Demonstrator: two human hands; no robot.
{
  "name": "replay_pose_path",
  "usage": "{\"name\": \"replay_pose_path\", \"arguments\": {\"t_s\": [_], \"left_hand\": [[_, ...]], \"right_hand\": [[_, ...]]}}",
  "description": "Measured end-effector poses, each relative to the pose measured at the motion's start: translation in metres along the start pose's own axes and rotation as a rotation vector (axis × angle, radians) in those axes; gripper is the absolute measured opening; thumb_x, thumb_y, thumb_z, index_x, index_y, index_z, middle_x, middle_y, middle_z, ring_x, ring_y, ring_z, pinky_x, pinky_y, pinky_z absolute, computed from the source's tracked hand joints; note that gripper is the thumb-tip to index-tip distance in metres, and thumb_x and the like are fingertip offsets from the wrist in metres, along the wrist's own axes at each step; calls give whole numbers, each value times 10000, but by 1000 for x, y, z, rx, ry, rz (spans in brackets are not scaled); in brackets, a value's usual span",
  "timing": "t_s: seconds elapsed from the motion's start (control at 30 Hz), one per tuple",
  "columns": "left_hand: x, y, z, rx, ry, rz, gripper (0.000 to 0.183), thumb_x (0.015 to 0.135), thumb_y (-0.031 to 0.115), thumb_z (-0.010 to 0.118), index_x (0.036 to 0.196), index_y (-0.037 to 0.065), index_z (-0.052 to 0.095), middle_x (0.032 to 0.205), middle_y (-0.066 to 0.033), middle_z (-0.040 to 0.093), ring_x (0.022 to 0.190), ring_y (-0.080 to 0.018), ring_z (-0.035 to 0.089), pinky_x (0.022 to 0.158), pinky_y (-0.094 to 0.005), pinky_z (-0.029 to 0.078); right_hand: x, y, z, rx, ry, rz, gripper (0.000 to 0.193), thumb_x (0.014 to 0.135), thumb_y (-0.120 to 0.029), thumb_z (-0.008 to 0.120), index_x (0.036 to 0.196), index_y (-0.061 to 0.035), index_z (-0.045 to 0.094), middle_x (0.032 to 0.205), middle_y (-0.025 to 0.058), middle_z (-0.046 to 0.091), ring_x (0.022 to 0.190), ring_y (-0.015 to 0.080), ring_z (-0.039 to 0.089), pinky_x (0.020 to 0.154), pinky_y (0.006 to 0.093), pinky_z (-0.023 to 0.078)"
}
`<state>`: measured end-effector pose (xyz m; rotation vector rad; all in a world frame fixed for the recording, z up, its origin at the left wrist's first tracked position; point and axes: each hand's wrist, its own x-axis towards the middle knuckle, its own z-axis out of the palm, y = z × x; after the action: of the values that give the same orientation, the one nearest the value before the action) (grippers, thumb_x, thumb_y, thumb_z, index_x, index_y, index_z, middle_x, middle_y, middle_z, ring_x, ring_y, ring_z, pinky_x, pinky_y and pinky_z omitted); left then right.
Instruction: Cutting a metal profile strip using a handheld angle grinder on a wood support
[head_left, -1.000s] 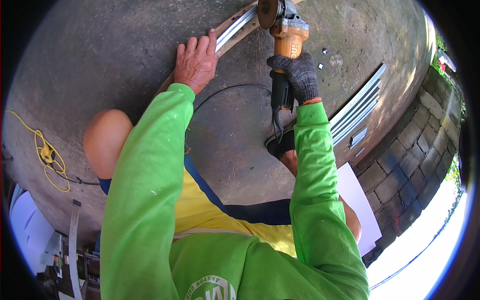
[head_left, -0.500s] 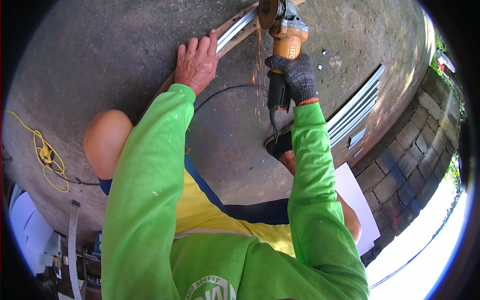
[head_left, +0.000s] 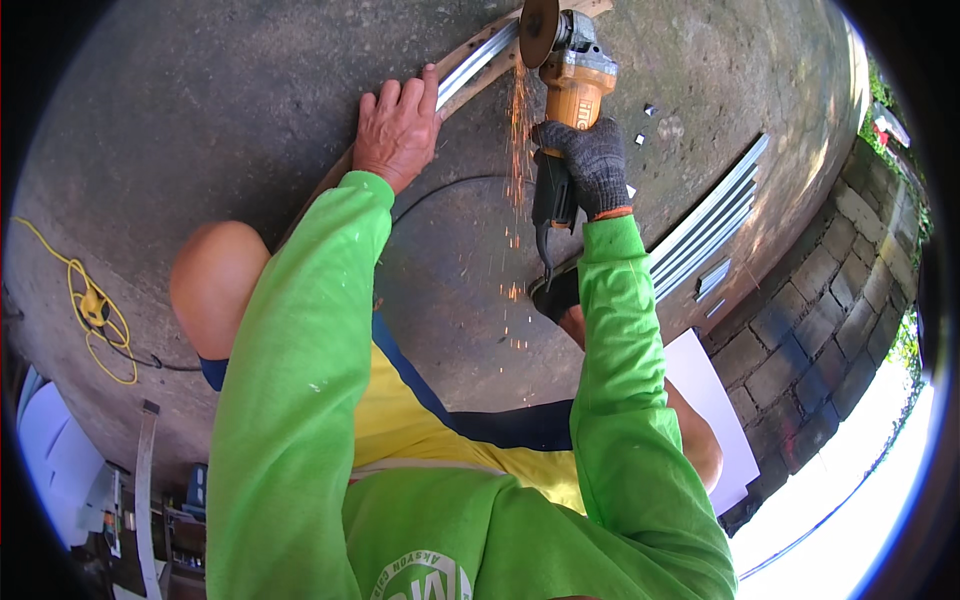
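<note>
My right hand, in a dark knitted glove, grips the body of an orange and black angle grinder. Its cutting disc meets a shiny metal channel near the upper edge of the view, and orange sparks stream down from there. The channel lies along a wooden board. Bare, my left hand presses on the channel's near end and the board, fingers curled over them. What lies beneath its palm is hidden.
Several metal channels lie on the concrete floor at the right, with short offcuts beside them. Small scraps are near the grinder. A black cord crosses the floor. A yellow extension cord lies far left; a block wall stands right.
The spark stream has grown denser and reaches farther down. The grinder and both hands have shifted only very slightly, with both holds kept.
</note>
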<state>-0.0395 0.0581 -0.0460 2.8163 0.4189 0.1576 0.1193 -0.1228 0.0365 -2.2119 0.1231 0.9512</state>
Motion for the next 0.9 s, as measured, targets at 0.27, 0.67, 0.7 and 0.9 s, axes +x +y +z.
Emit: {"name": "replay_pose_path", "arguments": {"t_s": [0.27, 0.67, 0.7, 0.9], "left_hand": [[0, -1, 2, -4, 6, 5, 629, 930, 294, 651, 1463, 17, 464, 987, -62, 494, 921, -241, 498, 778, -403, 396], [0, 0, 0, 0, 3, 4, 621, 933, 300, 648, 1459, 23, 470, 992, -61, 496, 935, -243, 504, 784, -409, 403], [0, 0, 1, 2, 9, 2, 621, 932, 300, 649, 1458, 23, 470, 993, -60, 497, 936, -243, 504, 787, -410, 404], [0, -1, 0, 13, 9, -3, 623, 930, 296, 653, 1461, 25, 470, 994, -60, 498, 942, -241, 505, 795, -405, 407]], "right_hand": [[-5, 2, 2, 1, 14, 2, 398, 687, -136, 858, 963, 61, 650, 768, 126, 691, 578, 224, 686, 536, 330, 569], [-1, 3, -3, 10, -14, -33, 426, 659, -247, 884, 905, 47, 699, 749, 133, 720, 610, 213, 711, 559, 337, 581], [-1, 1, -3, 9, -13, -33, 426, 659, -247, 884, 905, 47, 699, 749, 133, 720, 610, 213, 711, 559, 337, 581], [5, -2, -3, 48, -38, -26, 447, 659, -268, 891, 906, 51, 699, 746, 135, 717, 618, 213, 714, 565, 337, 582]]}}
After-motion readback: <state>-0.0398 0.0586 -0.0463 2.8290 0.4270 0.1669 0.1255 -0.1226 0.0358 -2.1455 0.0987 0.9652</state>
